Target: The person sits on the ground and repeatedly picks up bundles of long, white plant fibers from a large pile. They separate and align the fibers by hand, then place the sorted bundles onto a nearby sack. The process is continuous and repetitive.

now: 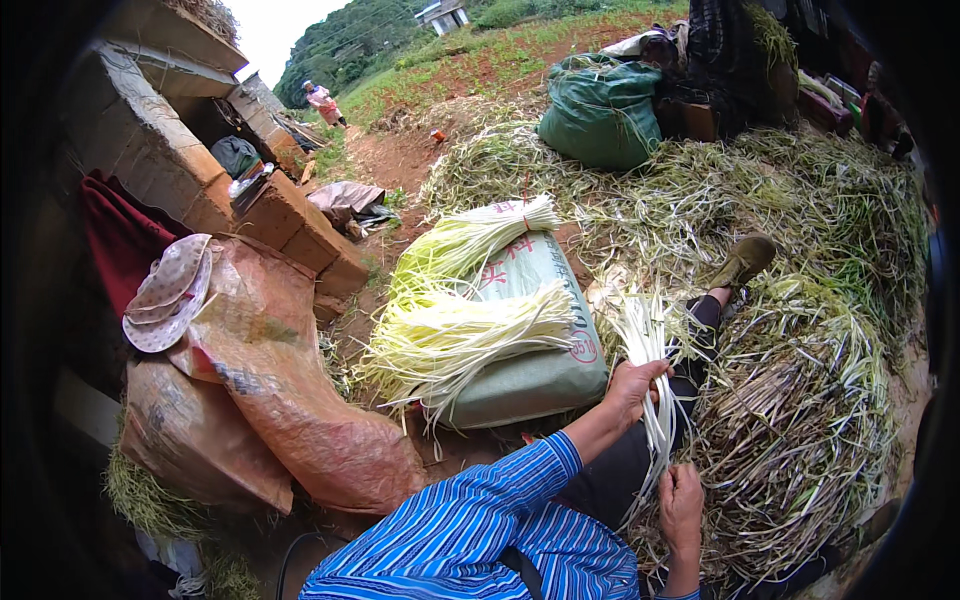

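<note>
My left hand (634,390) is closed around the middle of a bunch of long white stalks (646,330), held over my dark trouser leg. Below it, my right hand (681,499) is at the lower part of the same bunch with its fingers curled; whether it grips any stalks cannot be told. To the left, a pale green woven sack (510,382) carries two heaps of yellow-white stalks: the far bundle (480,229) is bound with a red tie near its right end, and the nearer pile (480,322) lies loose across the sack.
Heaped leafy stalks (795,405) cover the ground at right. A full green sack (600,112) stands behind. An orange-brown woven sack (300,397) with a spotted hat (169,292) is at left, beside a block wall (300,225). A person (325,103) stands far off.
</note>
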### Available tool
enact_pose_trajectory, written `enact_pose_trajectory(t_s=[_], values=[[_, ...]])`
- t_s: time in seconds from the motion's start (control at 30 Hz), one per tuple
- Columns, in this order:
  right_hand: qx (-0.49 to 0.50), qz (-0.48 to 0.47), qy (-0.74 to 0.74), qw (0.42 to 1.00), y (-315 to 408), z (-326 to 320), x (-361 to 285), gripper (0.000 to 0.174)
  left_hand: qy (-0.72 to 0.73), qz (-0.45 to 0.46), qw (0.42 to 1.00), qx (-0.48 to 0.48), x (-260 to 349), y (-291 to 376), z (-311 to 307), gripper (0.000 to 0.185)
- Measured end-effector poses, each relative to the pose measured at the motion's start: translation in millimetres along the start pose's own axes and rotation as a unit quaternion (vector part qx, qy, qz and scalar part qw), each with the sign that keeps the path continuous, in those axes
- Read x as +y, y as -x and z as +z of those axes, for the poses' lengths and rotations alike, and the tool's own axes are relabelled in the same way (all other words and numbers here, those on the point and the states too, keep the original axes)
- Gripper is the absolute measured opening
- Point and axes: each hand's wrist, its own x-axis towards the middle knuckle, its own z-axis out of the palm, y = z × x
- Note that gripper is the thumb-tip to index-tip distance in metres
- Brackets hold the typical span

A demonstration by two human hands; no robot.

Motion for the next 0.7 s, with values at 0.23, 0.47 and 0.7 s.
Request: enact_pose_trajectory(t_s=[0.23,0.47,0.7], values=[[-0.069,0.131,-0.11,0.983,48,-4,-1,0.014,0.023,0.035,0.998,0.038,-10,-22,-23,0.003],[-0.079,0.182,-0.081,0.977,109,-41,-30,0.027,0.017,0.059,0.995,0.08,-23,-25,-15,0.002],[-0.084,0.112,0.002,0.99,167,-35,3,0.032,-0.036,0.024,0.996,0.076,-33,-18,-2,0.002]])
